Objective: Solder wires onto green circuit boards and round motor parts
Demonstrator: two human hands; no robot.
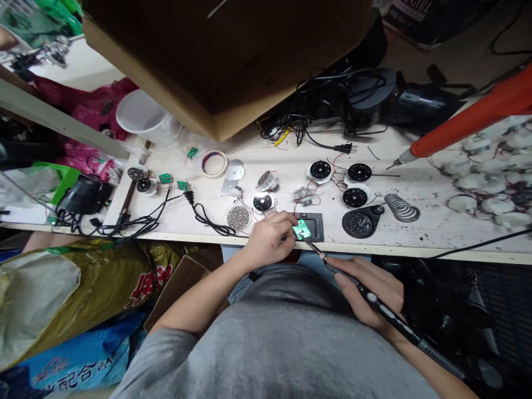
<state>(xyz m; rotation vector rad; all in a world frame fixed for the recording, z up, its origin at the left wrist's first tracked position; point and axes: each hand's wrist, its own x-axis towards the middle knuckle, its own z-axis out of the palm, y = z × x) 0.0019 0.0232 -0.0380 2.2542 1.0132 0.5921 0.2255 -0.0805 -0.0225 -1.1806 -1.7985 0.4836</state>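
Green circuit board (301,229) — left hand (268,239) pinches it steady, we note, for the soldering iron (393,313) gripped in the right hand (368,288).

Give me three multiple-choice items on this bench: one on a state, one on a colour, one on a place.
1. What does the right hand hold?
A. Pliers
B. A soldering iron
C. Nothing

2. What colour is the circuit board in the left hand?
A. Red
B. Blue
C. Green

3. Where does the coil spring lie?
A. Right of the round black stand
B. Inside the roll of tape
C. On the cardboard box

1: B, the iron's black handle lies in the right hand's fingers.
2: C, the board shows green at the left fingertips.
3: A, the spring sits on the bench beside the stand's right side.
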